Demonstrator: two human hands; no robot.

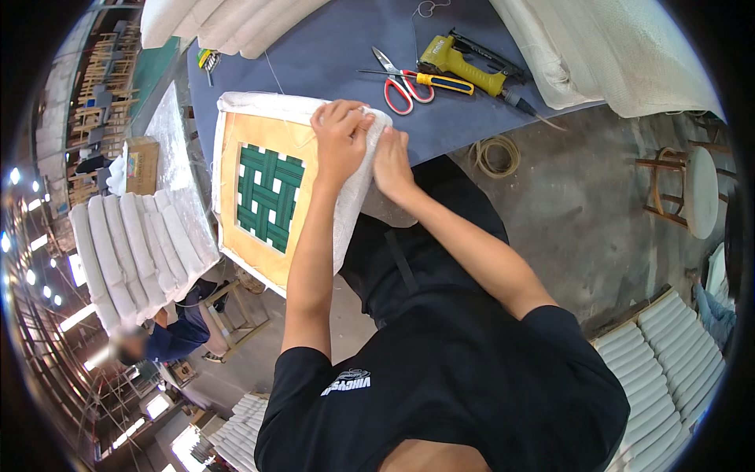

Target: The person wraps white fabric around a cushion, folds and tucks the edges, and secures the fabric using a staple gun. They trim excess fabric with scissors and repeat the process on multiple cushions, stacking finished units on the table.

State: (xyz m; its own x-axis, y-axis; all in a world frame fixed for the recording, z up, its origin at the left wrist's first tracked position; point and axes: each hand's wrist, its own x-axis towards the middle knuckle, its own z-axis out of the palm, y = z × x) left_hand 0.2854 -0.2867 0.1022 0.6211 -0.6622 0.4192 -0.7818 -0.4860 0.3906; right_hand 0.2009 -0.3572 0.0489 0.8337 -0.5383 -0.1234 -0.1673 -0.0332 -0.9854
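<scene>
A chair seat cushion (308, 175) rests tilted on the edge of the blue-grey table, underside toward me. Its tan board frames a square of green woven webbing (267, 197), and white fabric wraps round the rim. My left hand (343, 140) is closed with curled fingers on the fabric at the upper right edge of the board. Close beside it, my right hand (392, 164) grips the outer side of the same corner, its thumb and fingertips pressing the fabric. Parts of the fingers on both hands are hidden by the cloth.
On the table (322, 47) lie red-handled scissors (399, 85), a yellow-and-black screwdriver (444, 82) and a green staple gun (464, 67) with a hose. White cushions (602, 51) stack around it. A coiled hose (495, 156) and stool (698, 193) stand right; another person (185, 330) works left.
</scene>
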